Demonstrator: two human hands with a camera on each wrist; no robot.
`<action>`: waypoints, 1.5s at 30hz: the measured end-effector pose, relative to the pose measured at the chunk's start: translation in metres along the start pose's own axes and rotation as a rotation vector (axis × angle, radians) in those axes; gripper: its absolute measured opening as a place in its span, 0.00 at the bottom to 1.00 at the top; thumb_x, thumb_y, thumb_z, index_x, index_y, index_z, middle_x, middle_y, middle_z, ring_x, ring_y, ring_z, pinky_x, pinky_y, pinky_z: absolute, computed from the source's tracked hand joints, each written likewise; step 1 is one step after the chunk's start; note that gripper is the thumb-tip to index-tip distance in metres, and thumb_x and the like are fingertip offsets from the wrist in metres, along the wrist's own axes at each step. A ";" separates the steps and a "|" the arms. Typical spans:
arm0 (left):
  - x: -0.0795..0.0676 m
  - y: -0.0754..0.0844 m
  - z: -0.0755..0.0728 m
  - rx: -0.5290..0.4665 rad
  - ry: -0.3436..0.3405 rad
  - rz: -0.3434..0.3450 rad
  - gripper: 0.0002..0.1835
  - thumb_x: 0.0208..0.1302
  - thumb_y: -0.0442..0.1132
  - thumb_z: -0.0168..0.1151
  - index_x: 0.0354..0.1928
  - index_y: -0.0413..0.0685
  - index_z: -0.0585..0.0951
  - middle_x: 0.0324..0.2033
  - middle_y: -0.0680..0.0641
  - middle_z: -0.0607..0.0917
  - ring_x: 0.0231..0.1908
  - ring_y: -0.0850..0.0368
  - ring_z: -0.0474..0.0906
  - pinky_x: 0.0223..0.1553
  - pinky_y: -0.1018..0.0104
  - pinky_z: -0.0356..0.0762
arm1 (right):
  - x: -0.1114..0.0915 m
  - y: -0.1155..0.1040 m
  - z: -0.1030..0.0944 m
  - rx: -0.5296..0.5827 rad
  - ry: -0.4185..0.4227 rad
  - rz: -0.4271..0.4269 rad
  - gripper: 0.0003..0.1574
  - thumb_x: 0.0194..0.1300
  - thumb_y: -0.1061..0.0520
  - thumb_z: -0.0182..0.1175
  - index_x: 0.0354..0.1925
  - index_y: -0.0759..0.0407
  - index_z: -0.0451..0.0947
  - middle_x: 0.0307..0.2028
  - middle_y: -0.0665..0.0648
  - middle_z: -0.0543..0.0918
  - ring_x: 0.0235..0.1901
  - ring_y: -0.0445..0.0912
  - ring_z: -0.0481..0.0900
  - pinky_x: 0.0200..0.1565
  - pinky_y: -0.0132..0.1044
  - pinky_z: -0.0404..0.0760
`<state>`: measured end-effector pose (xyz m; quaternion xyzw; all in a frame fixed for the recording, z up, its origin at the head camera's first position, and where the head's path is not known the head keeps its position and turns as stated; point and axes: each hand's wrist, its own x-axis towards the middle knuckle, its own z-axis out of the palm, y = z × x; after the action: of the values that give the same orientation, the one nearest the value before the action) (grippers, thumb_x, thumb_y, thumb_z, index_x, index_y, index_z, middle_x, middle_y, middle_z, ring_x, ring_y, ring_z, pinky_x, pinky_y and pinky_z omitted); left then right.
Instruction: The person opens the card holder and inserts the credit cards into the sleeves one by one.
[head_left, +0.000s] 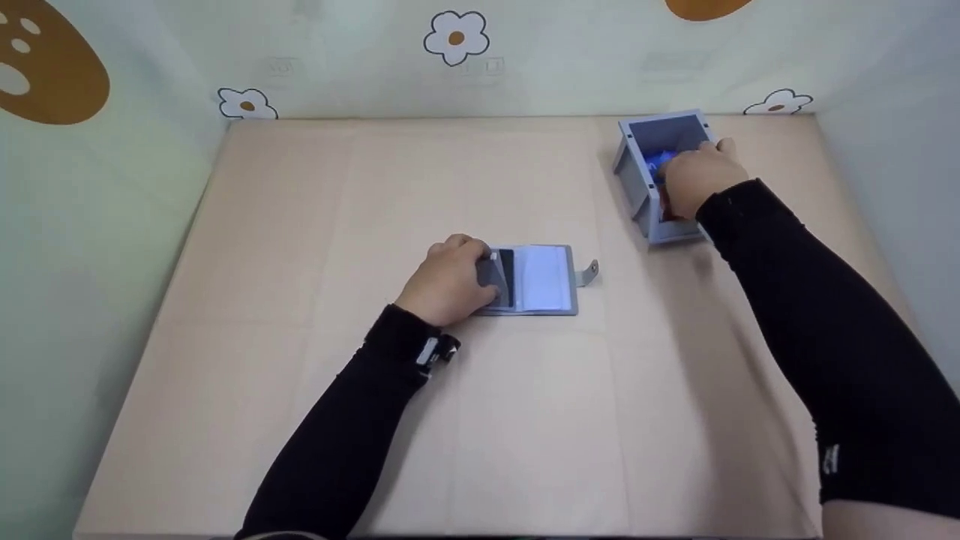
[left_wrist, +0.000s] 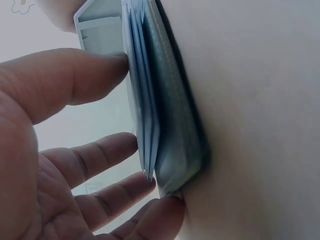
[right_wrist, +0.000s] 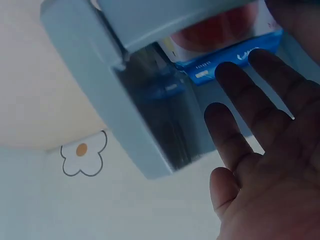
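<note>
A grey card holder (head_left: 574, 281) lies open on the table, with clear sleeves inside and a snap strap (head_left: 588, 273) sticking out to the right. My left hand (head_left: 448, 281) rests over its left half, where a dark card shows. In the left wrist view, the thumb touches the stacked sleeves (left_wrist: 142, 100) and the other fingers spread along their edge. At the back right, my right hand (head_left: 703, 178) reaches into a grey bin (head_left: 634, 180). Its extended fingers (right_wrist: 232, 82) are close against a blue-and-white packet (right_wrist: 215, 65) with a red picture.
A beige cloth (head_left: 390, 187) covers the table. Pale walls with flower drawings (head_left: 456, 37) stand behind it and at both sides. Inside the bin, a blue item (head_left: 658, 161) lies partly behind my right hand.
</note>
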<state>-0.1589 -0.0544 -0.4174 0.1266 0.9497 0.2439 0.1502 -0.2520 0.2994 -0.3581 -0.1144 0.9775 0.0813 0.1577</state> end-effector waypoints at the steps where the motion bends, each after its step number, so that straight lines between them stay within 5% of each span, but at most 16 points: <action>1: 0.000 0.000 0.000 -0.003 -0.001 -0.003 0.32 0.66 0.50 0.71 0.69 0.46 0.77 0.72 0.42 0.73 0.69 0.41 0.70 0.67 0.49 0.75 | 0.001 -0.001 0.001 -0.008 -0.006 -0.001 0.13 0.70 0.63 0.57 0.48 0.68 0.81 0.47 0.72 0.85 0.47 0.66 0.69 0.52 0.62 0.60; 8: -0.001 0.003 0.000 -0.010 -0.006 0.002 0.32 0.67 0.49 0.71 0.69 0.46 0.77 0.72 0.42 0.73 0.68 0.41 0.70 0.67 0.49 0.76 | 0.005 -0.003 0.007 -0.029 0.002 -0.006 0.14 0.71 0.65 0.53 0.49 0.73 0.79 0.48 0.74 0.85 0.47 0.67 0.73 0.52 0.63 0.63; 32: 0.000 0.008 -0.008 0.004 -0.029 -0.004 0.33 0.67 0.49 0.71 0.70 0.46 0.76 0.72 0.43 0.73 0.68 0.43 0.70 0.67 0.51 0.74 | 0.002 0.011 -0.011 0.136 0.052 0.039 0.18 0.69 0.68 0.50 0.53 0.65 0.81 0.42 0.67 0.88 0.42 0.61 0.77 0.55 0.65 0.61; 37: -0.001 0.008 -0.009 0.012 -0.025 -0.018 0.33 0.66 0.50 0.72 0.70 0.48 0.77 0.73 0.44 0.72 0.68 0.43 0.70 0.67 0.50 0.75 | -0.006 0.012 -0.021 0.217 0.065 0.041 0.10 0.71 0.66 0.53 0.46 0.65 0.80 0.38 0.66 0.87 0.41 0.61 0.80 0.61 0.71 0.64; 45: -0.002 0.008 -0.012 0.033 0.017 0.021 0.29 0.68 0.51 0.69 0.67 0.47 0.80 0.71 0.44 0.75 0.69 0.40 0.70 0.71 0.50 0.71 | -0.027 0.011 -0.040 0.367 0.156 0.206 0.14 0.69 0.63 0.55 0.49 0.69 0.79 0.47 0.73 0.84 0.42 0.64 0.78 0.47 0.61 0.78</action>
<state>-0.1593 -0.0530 -0.4030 0.1368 0.9535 0.2309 0.1375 -0.2418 0.3072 -0.3103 0.0107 0.9917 -0.0912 0.0904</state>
